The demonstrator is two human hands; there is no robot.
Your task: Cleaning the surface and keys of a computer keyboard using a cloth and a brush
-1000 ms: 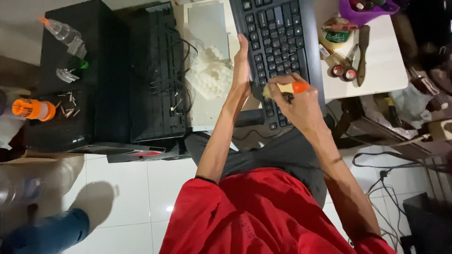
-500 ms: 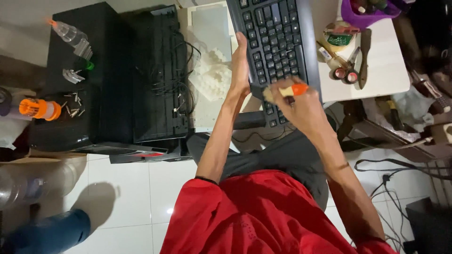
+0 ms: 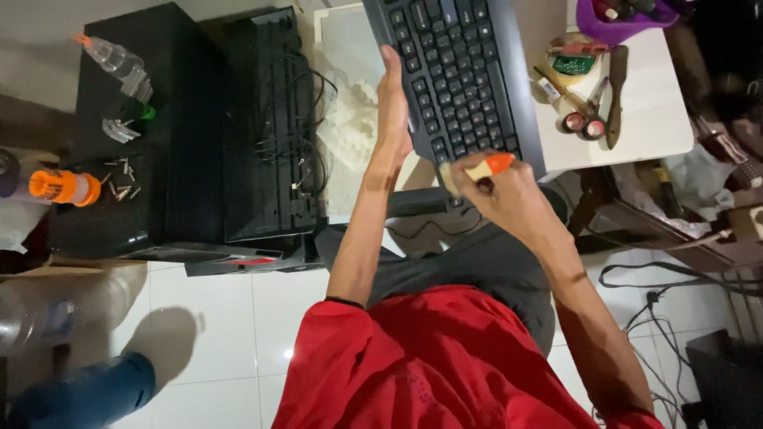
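Note:
A black keyboard [image 3: 457,75] is held up over my lap, keys facing me. My left hand [image 3: 393,107] grips its left edge, fingers stretched along the side. My right hand [image 3: 499,191] is closed around a small brush with an orange handle [image 3: 486,166], its pale bristle end touching the keyboard's near edge. My red shirt and dark trousers fill the lower part of the view.
A black computer case [image 3: 262,135] lies open on the left with cables inside. An orange-capped bottle [image 3: 63,187], loose screws and a clear bottle [image 3: 115,59] rest on a black panel. Scissors [image 3: 584,111], tape and a purple tub [image 3: 616,20] sit on a white table. Cables trail on the tiled floor.
The brush in my right hand has shifted slightly along the keyboard's near edge. My left hand keeps the same grip on the keyboard's side.

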